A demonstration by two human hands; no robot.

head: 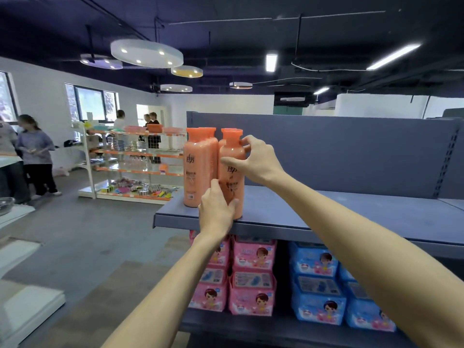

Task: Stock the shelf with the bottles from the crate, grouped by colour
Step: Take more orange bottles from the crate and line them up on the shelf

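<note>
Presently, head view, places given relative to the front orange bottle.

Front orange bottle (231,172): upright on the grey top shelf (351,209), near its front left edge; orange cap on.
Left hand (216,209): grip curled round the lower body of the front orange bottle, thumb and fingers on either side.
Right hand (253,159): grip holding the same bottle at shoulder height; thumb across its front, fingers (244,141) curled at the neck just below the cap.
Orange bottle row (197,169): just to the left of the front orange bottle, touching or almost touching it; same colour, upright, several standing one behind another.
Further orange bottle: one stands directly behind the front orange bottle, mostly hidden.
Pink packs (252,275): stacked on the lower shelf, directly beneath the front orange bottle.
Blue packs (319,282): same lower shelf, below and to the right.
Orange-edged shelving unit (135,162): well to the left, far across the floor.
People (35,154): far left, standing.
</note>
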